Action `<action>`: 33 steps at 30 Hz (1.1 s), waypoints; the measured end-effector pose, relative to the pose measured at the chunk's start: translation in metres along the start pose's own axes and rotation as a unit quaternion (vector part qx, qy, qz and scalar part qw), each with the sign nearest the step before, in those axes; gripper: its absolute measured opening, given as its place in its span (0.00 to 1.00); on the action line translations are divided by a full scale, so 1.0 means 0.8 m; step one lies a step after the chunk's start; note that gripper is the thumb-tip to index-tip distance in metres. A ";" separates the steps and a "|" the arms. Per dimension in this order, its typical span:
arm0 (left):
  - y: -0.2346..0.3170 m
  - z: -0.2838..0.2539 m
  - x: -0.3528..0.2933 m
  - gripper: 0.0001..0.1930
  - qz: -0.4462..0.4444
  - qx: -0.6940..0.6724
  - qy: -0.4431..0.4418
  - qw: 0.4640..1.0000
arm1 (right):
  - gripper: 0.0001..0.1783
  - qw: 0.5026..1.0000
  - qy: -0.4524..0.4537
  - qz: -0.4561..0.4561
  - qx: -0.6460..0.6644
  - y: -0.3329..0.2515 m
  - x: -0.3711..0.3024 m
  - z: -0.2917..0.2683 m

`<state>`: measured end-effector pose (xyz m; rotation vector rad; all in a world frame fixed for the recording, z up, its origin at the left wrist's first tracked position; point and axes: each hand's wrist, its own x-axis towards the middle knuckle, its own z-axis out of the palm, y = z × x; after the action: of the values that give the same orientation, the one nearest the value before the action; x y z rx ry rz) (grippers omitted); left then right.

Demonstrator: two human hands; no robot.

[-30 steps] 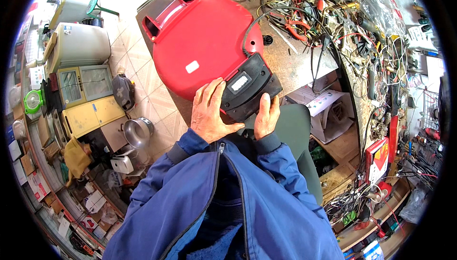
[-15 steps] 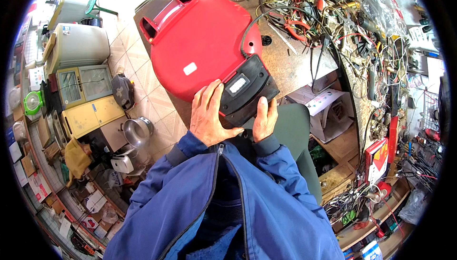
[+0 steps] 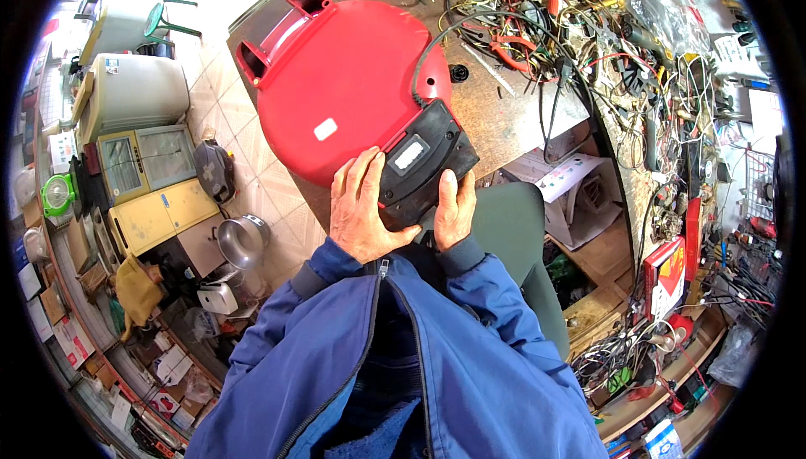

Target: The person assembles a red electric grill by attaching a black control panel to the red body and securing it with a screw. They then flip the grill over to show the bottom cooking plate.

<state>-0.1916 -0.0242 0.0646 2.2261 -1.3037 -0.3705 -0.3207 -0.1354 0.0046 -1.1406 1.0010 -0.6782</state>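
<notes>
Unclenched and with fingers extended, two hands, the left hand (image 3: 361, 215) and the right hand (image 3: 455, 214), rest against the one black end section (image 3: 428, 161) at the near end of a single red appliance (image 3: 353, 64). That appliance lies on the workbench (image 3: 491, 127), two red brackets (image 3: 306, 2) at its far end; just right of it sits one round black piece (image 3: 458, 73), and farther right one pair of orange-handled pliers (image 3: 510, 57).

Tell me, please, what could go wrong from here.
The black cord runs toward the tangled wires, so it might snag if the red appliance is turned. The small round black piece beside it could get knocked away. The appliance could slip, sitting near the edge of the table.
</notes>
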 end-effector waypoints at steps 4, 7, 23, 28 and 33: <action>0.006 0.001 0.005 0.61 0.005 0.016 0.015 1.000 | 0.33 1.000 -0.021 0.007 -0.003 -0.001 0.004 -0.002; 0.009 0.006 0.006 0.59 -0.002 0.023 0.027 0.999 | 0.34 1.000 -0.022 0.010 -0.001 -0.001 0.004 0.001; 0.001 0.013 0.007 0.56 -0.001 0.008 0.068 0.998 | 0.40 0.995 -0.052 0.077 0.040 0.003 0.010 0.005; 0.000 0.011 0.013 0.56 -0.002 0.004 0.078 0.997 | 0.37 0.996 -0.050 0.053 0.049 0.002 0.014 0.014; -0.009 -0.011 0.019 0.58 0.012 -0.020 0.018 1.000 | 0.34 0.985 -0.035 0.141 0.094 -0.007 0.006 0.009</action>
<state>-0.1743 -0.0319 0.0684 2.1738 -1.2915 -0.3431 -0.3115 -0.1384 0.0095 -0.8319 0.9928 -0.4901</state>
